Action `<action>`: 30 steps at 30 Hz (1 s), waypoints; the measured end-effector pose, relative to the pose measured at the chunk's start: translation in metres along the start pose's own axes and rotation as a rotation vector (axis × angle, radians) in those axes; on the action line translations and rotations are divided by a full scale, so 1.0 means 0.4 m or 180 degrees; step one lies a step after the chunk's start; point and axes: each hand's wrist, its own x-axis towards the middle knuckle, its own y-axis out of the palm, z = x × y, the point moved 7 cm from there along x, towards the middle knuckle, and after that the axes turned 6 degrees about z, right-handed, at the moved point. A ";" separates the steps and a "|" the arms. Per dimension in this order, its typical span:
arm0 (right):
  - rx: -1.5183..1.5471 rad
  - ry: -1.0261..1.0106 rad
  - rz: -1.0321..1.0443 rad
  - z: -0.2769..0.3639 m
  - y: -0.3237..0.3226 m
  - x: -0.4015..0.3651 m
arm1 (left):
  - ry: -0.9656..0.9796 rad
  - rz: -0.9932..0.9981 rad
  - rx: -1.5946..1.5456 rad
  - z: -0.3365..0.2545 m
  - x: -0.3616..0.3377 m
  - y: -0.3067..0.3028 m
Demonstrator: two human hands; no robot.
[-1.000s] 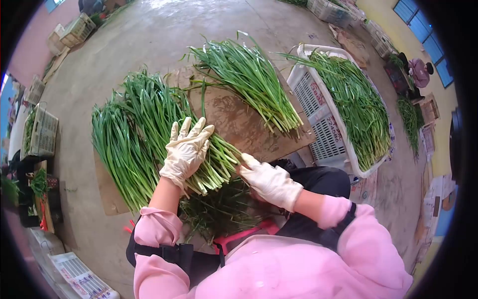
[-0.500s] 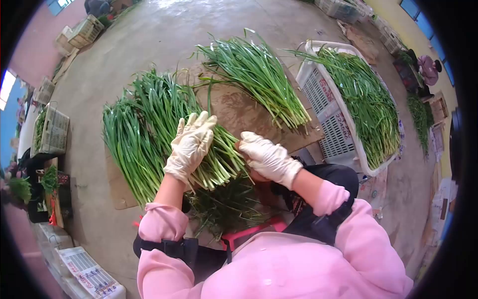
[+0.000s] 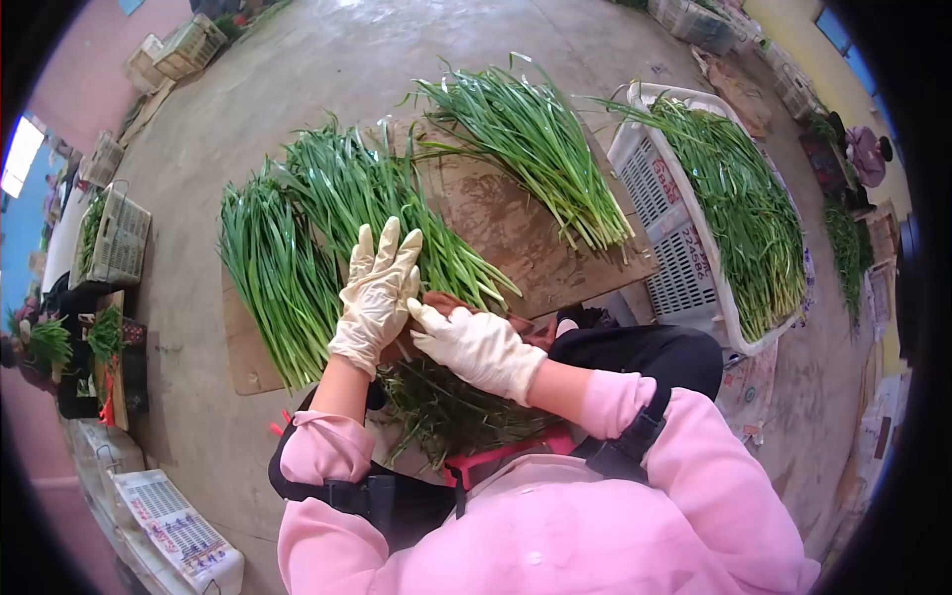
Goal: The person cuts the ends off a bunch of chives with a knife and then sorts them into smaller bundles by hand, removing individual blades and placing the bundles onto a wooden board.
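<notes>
Long green leaves with pale stalk ends, like garlic chives, lie in bunches on a brown board. My left hand, in a cream glove, is open, its fingers outstretched against the middle bunch of chives. Close below its palm my gloved right hand is closed, the fingers curled; what they hold, if anything, is hidden. Reddish-brown material shows behind the right hand. At the left lies another bunch, and a separate bunch rests at the board's upper right.
A white plastic crate heaped with greens stands right of the board. Loose dark leaves lie below my hands, near a pink-red object. More crates line the left side. Another person is at the far right.
My right hand has moved left, from the stalk ends to beside my left hand. My left hand has shifted slightly, and the stalk ends are less spread out below it.
</notes>
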 end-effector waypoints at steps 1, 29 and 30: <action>0.0094 -0.0263 -0.0501 -0.007 -0.006 -0.021 | 0.0059 0.0039 -0.0052 -0.005 0.006 -0.004; 0.2298 0.1196 -0.0870 -0.271 -0.258 -0.173 | -0.0989 -0.1666 -0.2066 0.014 -0.120 -0.119; 0.1953 0.0860 -0.1050 -0.300 -0.247 -0.132 | -0.1509 -0.1342 -0.3048 0.051 -0.137 -0.045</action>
